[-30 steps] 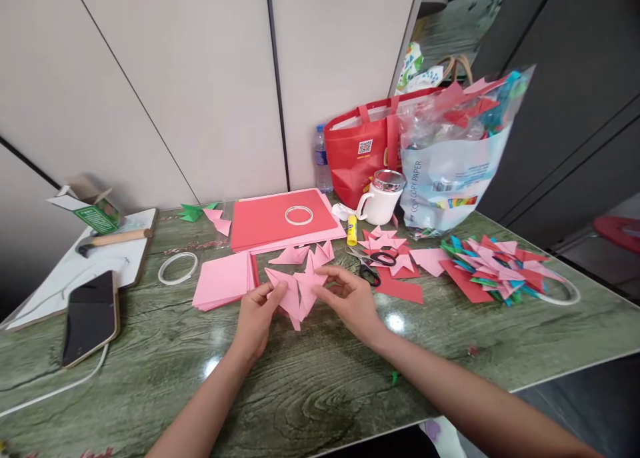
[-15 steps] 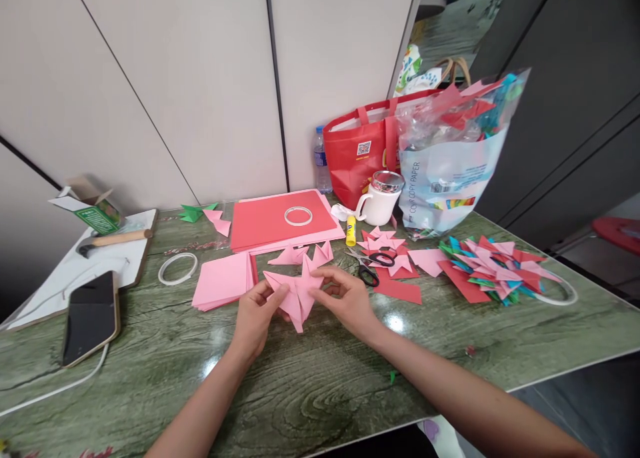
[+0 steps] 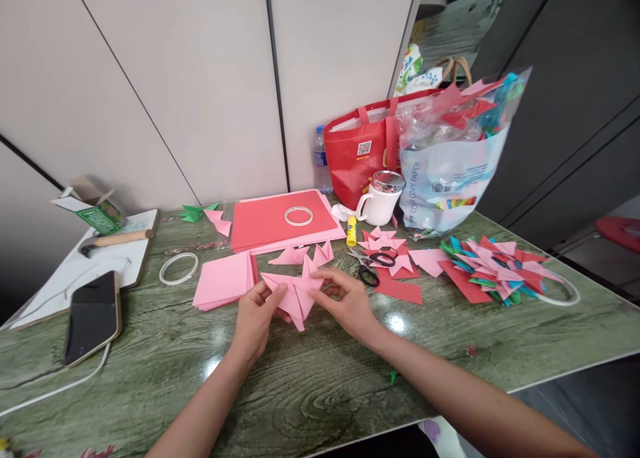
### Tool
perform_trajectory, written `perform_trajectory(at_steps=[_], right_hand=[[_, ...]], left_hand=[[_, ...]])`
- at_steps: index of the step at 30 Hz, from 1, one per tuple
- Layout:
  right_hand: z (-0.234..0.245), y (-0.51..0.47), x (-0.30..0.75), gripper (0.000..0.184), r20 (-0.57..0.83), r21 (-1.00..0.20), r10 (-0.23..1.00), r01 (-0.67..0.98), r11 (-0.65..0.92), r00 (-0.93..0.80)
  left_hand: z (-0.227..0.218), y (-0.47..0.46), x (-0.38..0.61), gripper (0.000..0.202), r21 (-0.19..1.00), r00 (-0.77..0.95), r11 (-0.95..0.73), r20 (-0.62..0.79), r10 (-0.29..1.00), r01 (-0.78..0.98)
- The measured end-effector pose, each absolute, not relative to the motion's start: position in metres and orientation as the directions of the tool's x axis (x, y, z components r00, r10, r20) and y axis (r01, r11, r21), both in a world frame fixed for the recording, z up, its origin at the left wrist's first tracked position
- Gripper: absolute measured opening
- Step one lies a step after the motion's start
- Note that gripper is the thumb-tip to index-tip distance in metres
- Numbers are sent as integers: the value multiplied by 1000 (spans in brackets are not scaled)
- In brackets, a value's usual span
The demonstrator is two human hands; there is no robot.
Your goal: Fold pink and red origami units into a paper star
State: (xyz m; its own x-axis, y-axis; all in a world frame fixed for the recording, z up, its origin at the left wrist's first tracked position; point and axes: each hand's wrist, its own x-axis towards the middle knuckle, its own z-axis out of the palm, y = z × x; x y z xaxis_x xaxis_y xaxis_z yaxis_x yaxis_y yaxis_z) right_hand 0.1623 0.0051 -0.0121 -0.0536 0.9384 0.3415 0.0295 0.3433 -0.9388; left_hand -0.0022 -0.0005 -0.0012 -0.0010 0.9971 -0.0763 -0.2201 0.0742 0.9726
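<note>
A pink folded paper piece [image 3: 298, 299] with several pointed flaps is held up over the table between both hands. My left hand [image 3: 257, 315] pinches its left side, thumb on the front face. My right hand [image 3: 346, 301] is closed on its right side, thumb and fingers at the upper right flap. Just behind it lie more folded pink pieces [image 3: 290, 255]. A stack of pink square paper [image 3: 223, 281] is to the left of my left hand. Black-handled scissors [image 3: 369, 275] rest on red and pink paper beyond my right hand.
Behind are red sheets [image 3: 270, 221] with a tape ring [image 3: 299, 216], a yellow glue stick [image 3: 351, 231], a white mug [image 3: 383, 201], a red bag [image 3: 355, 155] and a copy-paper bag [image 3: 440, 185]. Folded pieces [image 3: 500, 268] pile at right. Left are a phone [image 3: 93, 318] and a hammer [image 3: 117, 239].
Little differs. The pink folded paper has tilted slightly in my hands, and both hands keep their hold on it.
</note>
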Motion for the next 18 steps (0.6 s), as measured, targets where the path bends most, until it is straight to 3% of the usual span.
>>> perform_trajectory(at_steps=[7, 12, 18], right_hand=[[-13, 8, 164, 20, 281, -960, 958, 0, 281, -63], [-16, 12, 165, 23, 168, -981, 981, -117, 156, -101], [-21, 10, 162, 24, 141, -982, 979, -144, 119, -148]], left_hand=[[2, -1, -3, 25, 992, -45, 3, -9, 999, -128], [4, -2, -3, 27, 997, -55, -74, 73, 996, -1], [-2, -5, 0, 31, 997, -39, -68, 67, 997, -35]])
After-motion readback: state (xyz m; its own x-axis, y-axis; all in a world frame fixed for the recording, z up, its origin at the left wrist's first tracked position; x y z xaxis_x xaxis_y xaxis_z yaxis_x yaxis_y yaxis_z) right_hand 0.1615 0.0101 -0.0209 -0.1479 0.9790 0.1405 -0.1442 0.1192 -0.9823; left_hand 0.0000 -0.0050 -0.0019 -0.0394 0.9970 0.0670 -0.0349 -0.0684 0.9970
